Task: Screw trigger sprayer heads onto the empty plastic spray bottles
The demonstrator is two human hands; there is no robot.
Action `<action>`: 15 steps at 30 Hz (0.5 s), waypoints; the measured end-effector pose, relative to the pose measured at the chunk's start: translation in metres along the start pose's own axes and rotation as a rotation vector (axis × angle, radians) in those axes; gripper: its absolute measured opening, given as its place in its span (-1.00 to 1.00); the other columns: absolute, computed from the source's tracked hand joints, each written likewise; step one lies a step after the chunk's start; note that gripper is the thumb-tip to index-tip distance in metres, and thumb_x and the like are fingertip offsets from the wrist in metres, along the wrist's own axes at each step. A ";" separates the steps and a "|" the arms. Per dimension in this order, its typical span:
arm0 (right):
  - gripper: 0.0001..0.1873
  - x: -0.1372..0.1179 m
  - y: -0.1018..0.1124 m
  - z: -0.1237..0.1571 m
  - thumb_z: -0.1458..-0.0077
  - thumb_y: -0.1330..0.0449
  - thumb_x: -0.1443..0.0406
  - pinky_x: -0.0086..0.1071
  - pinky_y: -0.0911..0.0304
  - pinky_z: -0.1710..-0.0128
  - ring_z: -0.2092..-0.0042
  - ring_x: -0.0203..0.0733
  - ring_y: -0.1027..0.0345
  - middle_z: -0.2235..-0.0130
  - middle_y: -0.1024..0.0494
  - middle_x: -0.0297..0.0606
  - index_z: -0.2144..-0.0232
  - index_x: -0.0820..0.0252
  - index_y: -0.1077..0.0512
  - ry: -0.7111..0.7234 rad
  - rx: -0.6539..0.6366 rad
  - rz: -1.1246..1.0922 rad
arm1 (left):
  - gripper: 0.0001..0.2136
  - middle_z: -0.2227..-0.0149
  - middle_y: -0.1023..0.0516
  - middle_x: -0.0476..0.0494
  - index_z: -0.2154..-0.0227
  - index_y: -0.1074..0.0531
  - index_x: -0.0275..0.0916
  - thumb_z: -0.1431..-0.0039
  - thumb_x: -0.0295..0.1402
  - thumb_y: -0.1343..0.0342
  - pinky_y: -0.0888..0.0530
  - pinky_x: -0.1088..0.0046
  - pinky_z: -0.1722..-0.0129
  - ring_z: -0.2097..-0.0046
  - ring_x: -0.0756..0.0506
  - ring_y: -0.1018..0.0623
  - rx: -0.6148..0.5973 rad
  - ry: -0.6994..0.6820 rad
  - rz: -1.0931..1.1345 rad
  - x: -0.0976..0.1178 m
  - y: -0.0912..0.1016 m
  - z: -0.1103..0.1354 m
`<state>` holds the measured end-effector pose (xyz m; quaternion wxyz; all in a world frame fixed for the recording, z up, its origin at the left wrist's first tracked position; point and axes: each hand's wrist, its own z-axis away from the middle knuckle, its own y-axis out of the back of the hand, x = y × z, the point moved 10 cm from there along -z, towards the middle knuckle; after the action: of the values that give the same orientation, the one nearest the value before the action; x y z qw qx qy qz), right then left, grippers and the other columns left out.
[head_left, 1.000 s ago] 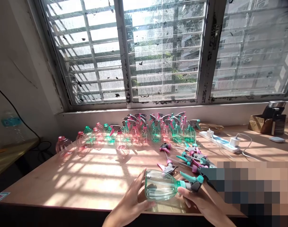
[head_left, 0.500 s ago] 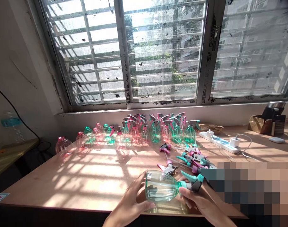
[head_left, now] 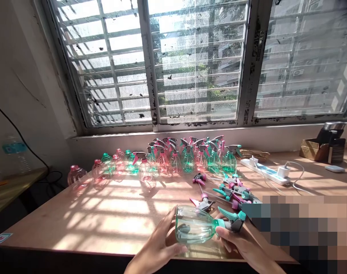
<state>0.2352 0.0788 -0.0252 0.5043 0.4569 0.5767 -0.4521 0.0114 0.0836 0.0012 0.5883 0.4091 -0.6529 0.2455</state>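
Note:
A clear green spray bottle [head_left: 194, 225] lies on its side above the near edge of the wooden table [head_left: 105, 217]. My left hand [head_left: 159, 243] cups its round body, fingers wrapped round it. The fingers of my right hand [head_left: 242, 243] close on the neck, at the teal and grey trigger head [head_left: 232, 220]. Just beyond lies a heap of loose pink and teal trigger heads [head_left: 229, 188] with their tubes.
Several assembled pink and green spray bottles [head_left: 190, 156] stand in rows under the window. Headless bottles [head_left: 105, 167] stand to their left. A white power strip [head_left: 266, 171] with a charger lies at the right, and a brown box [head_left: 313, 148] beyond it. A blurred patch covers the lower right.
The bottle has turned slightly in my hands and sits a touch lower. Both hands keep their hold.

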 end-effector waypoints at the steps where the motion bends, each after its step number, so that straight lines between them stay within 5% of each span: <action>1: -0.53 0.002 0.001 0.000 -0.06 -0.34 -0.12 -0.28 0.01 0.46 0.54 -0.24 -0.17 0.64 -0.33 -0.45 0.51 0.11 -0.40 0.003 0.000 -0.004 | -0.09 -0.49 0.02 -0.12 -0.43 0.15 0.19 -0.20 -0.25 -0.35 -0.23 -0.06 -0.36 -0.45 -0.47 -0.03 0.000 -0.001 0.011 0.000 0.000 0.000; 9: -0.49 0.004 0.003 0.000 -0.13 -0.29 -0.12 -0.26 -0.01 0.43 0.54 -0.24 -0.17 0.65 -0.32 -0.42 0.57 0.12 -0.37 0.009 0.006 0.036 | -0.20 -0.46 -0.06 -0.14 -0.42 0.25 0.26 -0.37 -0.24 -0.18 -0.33 0.02 -0.31 -0.42 -0.39 -0.19 -0.082 -0.045 0.085 0.012 -0.010 0.000; 15: -0.54 0.004 0.002 0.001 -0.06 -0.34 -0.13 -0.31 0.08 0.49 0.56 -0.28 -0.14 0.65 -0.35 -0.47 0.39 0.13 -0.45 -0.013 0.013 -0.023 | 0.00 -0.45 -0.09 -0.14 -0.43 0.27 0.23 -0.18 -0.26 -0.37 -0.27 -0.03 -0.34 -0.42 -0.43 -0.15 -0.014 0.019 0.026 0.001 -0.003 0.000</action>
<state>0.2371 0.0786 -0.0297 0.4999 0.4506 0.5755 -0.4647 0.0137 0.0821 0.0022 0.5940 0.3943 -0.6542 0.2524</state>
